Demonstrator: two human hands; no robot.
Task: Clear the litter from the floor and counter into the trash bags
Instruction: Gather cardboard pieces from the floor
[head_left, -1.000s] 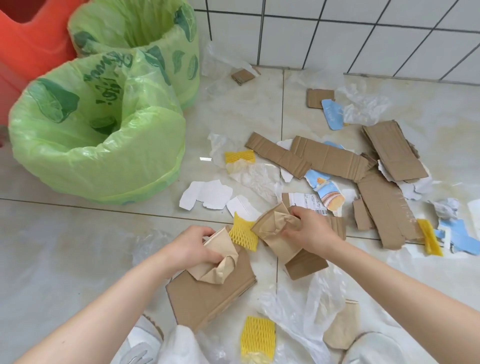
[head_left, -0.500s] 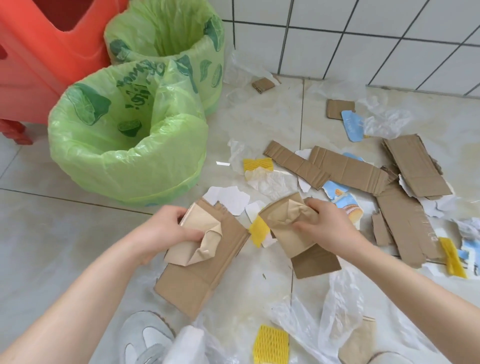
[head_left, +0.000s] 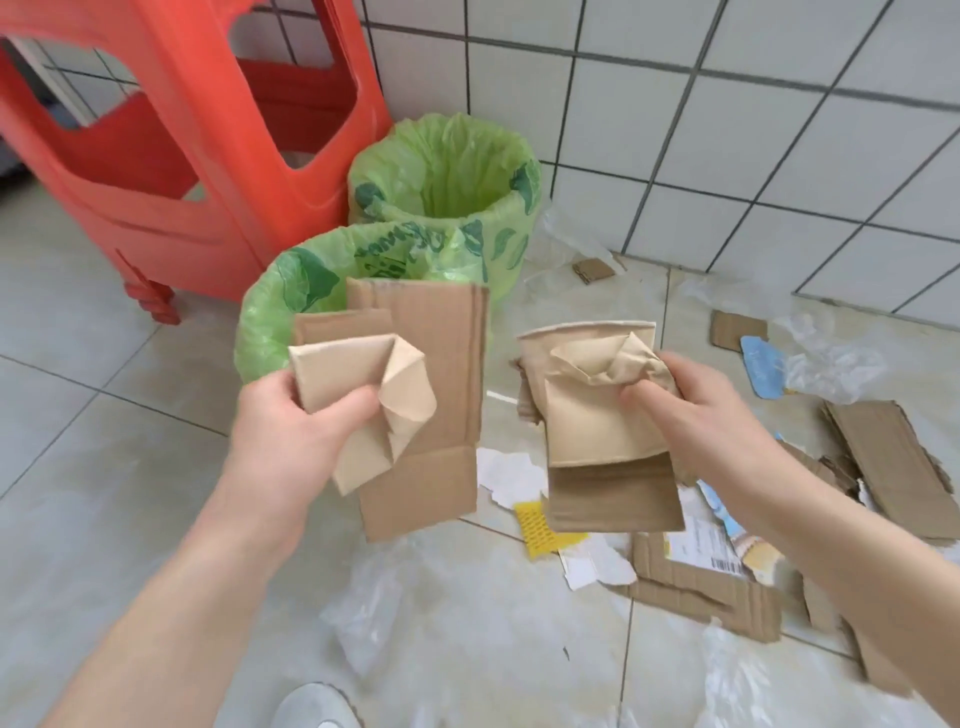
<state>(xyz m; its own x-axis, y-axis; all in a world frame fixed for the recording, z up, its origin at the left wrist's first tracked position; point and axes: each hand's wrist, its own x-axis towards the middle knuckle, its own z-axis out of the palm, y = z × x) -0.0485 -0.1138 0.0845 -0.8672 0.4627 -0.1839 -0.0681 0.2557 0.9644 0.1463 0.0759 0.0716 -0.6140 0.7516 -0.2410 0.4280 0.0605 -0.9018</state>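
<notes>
At the bottom edge, the toe of a pale shoe (head_left: 317, 706) showed on the beige tiled floor (head_left: 104, 519), with crumpled clear plastic film (head_left: 369, 618) just beyond it. Two bare forearms reached forward from the lower corners.

The left hand (head_left: 301, 415) was raised above the floor, its thumb and fingers curled round a crumpled tan paper (head_left: 374, 400) pressed against a flat corrugated cardboard sheet (head_left: 431, 405). The right hand (head_left: 696, 405) was raised beside it, thumb clamped over a crushed brown paper cup (head_left: 592, 395) held against a smaller cardboard piece (head_left: 613, 499). The two bundles were apart.

On the floor below and to the right lay more litter: a yellow foam net (head_left: 540, 525), torn white paper (head_left: 514, 473), a cardboard strip with a shipping label (head_left: 706, 556), larger cardboard scraps (head_left: 893, 467), and a blue printed scrap (head_left: 763, 371) beside more film.

Behind the left hand's bundle stood a bin lined with a green trash bag (head_left: 270, 322), partly hidden by the cardboard. A second green-lined bin (head_left: 447, 176) stood just behind it, near the white tiled wall (head_left: 727, 130). A red plastic stool (head_left: 171, 140) stood to the left of both bins.
</notes>
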